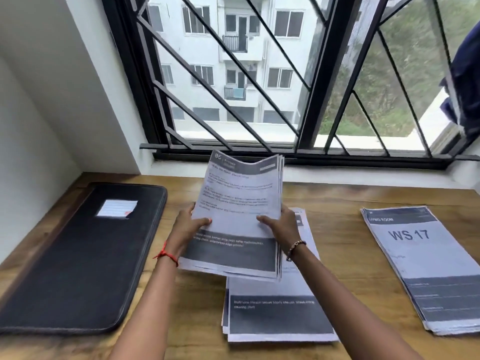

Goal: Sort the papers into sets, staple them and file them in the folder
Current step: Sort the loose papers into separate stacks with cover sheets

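I hold a bundle of printed papers (pixel 239 193) upright above the wooden table (pixel 337 201); its top sheet reads "85 Kitchen". My left hand (pixel 188 226) grips the bundle's left edge and my right hand (pixel 281 224) grips its right edge, thumbs on the front. Under the bundle a second stack of papers (pixel 278 315) lies flat on the table. A third stack (pixel 426 266), headed "Living Room WS 17", lies at the right. A closed black folder (pixel 85 255) with a small white label lies at the left. No stapler is in view.
A barred window (pixel 259 74) and its sill run along the table's far edge. A white wall (pixel 39 100) closes the left side. Dark blue cloth (pixel 467 81) hangs at the far right by the window.
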Demonstrator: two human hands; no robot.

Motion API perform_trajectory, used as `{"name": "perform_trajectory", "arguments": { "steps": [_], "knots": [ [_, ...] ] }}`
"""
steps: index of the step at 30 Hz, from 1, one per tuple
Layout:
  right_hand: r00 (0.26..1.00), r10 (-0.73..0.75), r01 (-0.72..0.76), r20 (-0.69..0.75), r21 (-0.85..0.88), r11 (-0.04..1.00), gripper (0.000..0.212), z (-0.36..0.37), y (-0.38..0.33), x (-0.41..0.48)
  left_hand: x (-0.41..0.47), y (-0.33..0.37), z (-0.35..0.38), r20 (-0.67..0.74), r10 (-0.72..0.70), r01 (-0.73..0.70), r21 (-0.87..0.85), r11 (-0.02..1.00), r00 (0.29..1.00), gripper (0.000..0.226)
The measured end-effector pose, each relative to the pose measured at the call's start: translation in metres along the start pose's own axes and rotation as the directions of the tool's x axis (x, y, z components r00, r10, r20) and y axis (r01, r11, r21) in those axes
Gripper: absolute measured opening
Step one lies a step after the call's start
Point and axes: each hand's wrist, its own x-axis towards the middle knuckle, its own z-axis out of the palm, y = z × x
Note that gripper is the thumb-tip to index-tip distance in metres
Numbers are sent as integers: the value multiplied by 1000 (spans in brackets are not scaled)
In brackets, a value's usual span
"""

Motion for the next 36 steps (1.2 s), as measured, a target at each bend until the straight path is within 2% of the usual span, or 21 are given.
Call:
{"name": "perform_trajectory", "arguments": {
  "steps": [3,7,9,11,13,16,17,19,21,28,31,33,36],
  "knots": [
    [988,74,-77,134,17,997,34,33,7,-8,-14,-16,-27,-68,-45,49,61,997,997,43],
    [934,137,-138,331,-22,990,36,65,17,-27,-33,-37,-62,-181,-66,120,310,943,981,36],
    [889,134,-112,438,-76,991,30,76,22,-36,-38,-44,-77,-224,-72,163,421,892,972,32],
    [873,99,12,477,-225,974,19,83,27,-43,-42,-47,-87,-250,-78,199,508,838,965,29],
    [877,37,168,478,-378,910,12,84,34,-47,-45,-48,-90,-261,-76,217,565,796,962,27],
    [818,-64,422,572,-521,742,3,82,38,-54,-46,-48,-89,-281,-71,232,597,768,957,24],
    [802,-99,484,589,-544,685,11,80,41,-54,-46,-48,-87,-285,-73,239,607,758,956,23],
    [781,-201,577,591,-561,594,26,75,44,-54,-46,-47,-84,-295,-73,249,620,744,953,24],
    [756,-274,629,595,-545,554,26,70,50,-52,-46,-48,-82,-297,-77,253,617,745,952,24],
    [764,-239,620,599,-580,528,41,53,53,-56,-46,-50,-68,-302,-111,272,564,780,947,23],
    [782,-233,605,578,-617,503,29,44,58,-53,-44,-51,-64,-326,-125,295,548,783,937,22],
    [787,-202,605,583,-664,440,20,34,60,-49,-44,-51,-60,-346,-132,315,549,774,929,22],
    [811,-172,576,560,-710,406,21,23,63,-42,-41,-52,-54,-374,-135,339,557,758,917,28]
  ]
}}
